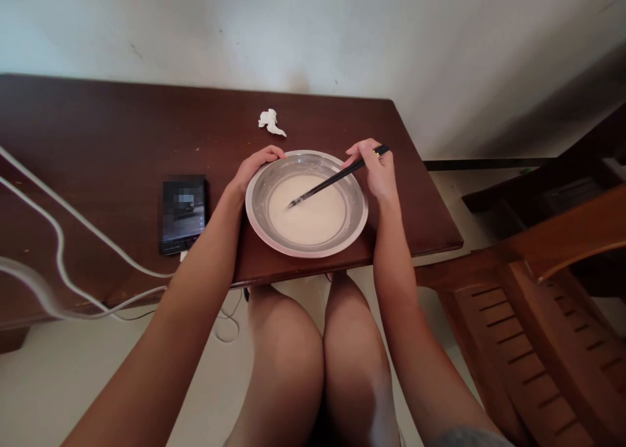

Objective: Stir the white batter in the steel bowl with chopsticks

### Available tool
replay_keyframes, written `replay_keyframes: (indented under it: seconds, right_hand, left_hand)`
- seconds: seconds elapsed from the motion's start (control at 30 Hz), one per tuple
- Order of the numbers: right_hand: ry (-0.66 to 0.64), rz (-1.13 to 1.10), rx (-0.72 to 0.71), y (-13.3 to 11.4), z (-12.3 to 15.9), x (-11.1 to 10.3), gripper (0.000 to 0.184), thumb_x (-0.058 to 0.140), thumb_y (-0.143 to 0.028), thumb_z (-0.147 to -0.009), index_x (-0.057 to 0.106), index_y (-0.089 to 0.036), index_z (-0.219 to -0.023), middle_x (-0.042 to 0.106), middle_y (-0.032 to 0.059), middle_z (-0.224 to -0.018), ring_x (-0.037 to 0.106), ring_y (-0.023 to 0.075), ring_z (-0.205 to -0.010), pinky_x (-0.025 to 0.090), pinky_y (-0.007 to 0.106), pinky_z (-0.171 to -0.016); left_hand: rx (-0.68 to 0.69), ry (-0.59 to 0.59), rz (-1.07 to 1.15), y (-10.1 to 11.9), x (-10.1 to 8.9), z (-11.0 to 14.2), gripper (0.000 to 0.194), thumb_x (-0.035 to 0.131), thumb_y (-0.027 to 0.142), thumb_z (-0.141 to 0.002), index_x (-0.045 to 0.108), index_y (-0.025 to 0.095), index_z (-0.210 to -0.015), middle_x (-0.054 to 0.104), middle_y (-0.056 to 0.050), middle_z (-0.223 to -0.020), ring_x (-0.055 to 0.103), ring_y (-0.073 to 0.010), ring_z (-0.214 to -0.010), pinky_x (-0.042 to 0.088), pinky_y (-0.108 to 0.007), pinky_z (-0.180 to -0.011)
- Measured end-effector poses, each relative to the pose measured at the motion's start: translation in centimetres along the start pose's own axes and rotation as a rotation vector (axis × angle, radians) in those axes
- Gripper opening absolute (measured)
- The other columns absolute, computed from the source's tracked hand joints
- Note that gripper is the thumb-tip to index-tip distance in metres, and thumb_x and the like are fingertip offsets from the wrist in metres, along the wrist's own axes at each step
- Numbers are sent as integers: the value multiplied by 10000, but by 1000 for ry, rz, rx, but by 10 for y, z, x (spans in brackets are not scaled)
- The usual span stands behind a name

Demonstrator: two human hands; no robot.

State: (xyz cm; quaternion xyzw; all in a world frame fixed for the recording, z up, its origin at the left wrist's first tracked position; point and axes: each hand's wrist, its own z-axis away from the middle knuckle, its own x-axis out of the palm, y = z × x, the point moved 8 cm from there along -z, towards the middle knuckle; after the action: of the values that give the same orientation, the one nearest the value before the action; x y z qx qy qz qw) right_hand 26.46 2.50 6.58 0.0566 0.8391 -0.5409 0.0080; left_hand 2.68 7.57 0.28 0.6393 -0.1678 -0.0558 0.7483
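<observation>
A wide metal bowl [306, 250] stands near the front edge of the dark wooden table, partly filled with a pale, creamy liquid [313, 222]. My left hand [257, 167] is closed round the bowl's far left rim, its fingertips over the edge. Black chopsticks [337, 176] are gripped near their upper end by my right hand [374, 167], above the bowl's right rim. They slant down to the left, and their whitish-coated tips reach the liquid near the bowl's middle.
Crumpled white tissue [271, 122] lies behind the bowl. A phone [183, 214] with a lit screen rests left of my forearm, near white cables [88, 219]. A wall backs the table [107, 128]; a slatted wooden chair [508, 330] stands at right.
</observation>
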Motion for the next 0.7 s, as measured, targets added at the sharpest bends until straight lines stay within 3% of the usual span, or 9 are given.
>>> replay_keyframes:
  seconds: [0.1, 0.3, 0.47, 0.7]
  right_hand:
    - [127, 12, -14, 0, -1, -14, 420, 503, -589, -856, 626, -220, -698, 614, -59, -528, 622, 86, -531, 508, 264, -644]
    - [-16, 32, 31, 3, 0, 2, 456, 511, -653, -813, 638, -230, -700, 624, -49, -540, 642, 101, -569, 517, 274, -654]
    - [135, 45, 19, 0, -1, -15, 464, 494, -651, -825, 616, -223, -691, 604, -51, -530, 624, 97, -539, 518, 278, -661]
    - [-25, 7, 24, 0, 1, 2, 429, 546, -639, -801, 643, -232, -708, 617, -53, -532, 635, 102, -567, 517, 268, -646]
  left_hand:
    - [-1, 6, -18, -1, 0, 0, 86, 510, 173, -743, 596, 169, -745, 585, 16, -682, 527, -93, -612, 425, -198, -598]
    - [9, 5, -48, -1, -2, -2, 92, 509, 181, -739, 601, 178, -744, 594, 5, -691, 540, -110, -626, 439, -225, -623]
    - [9, 28, -31, -3, -5, -2, 106, 517, 171, -750, 622, 177, -742, 610, 5, -695, 551, -108, -628, 451, -216, -615]
    - [12, 11, -50, -3, -4, -2, 111, 510, 178, -759, 621, 179, -747, 605, 8, -706, 555, -108, -640, 446, -216, -626]
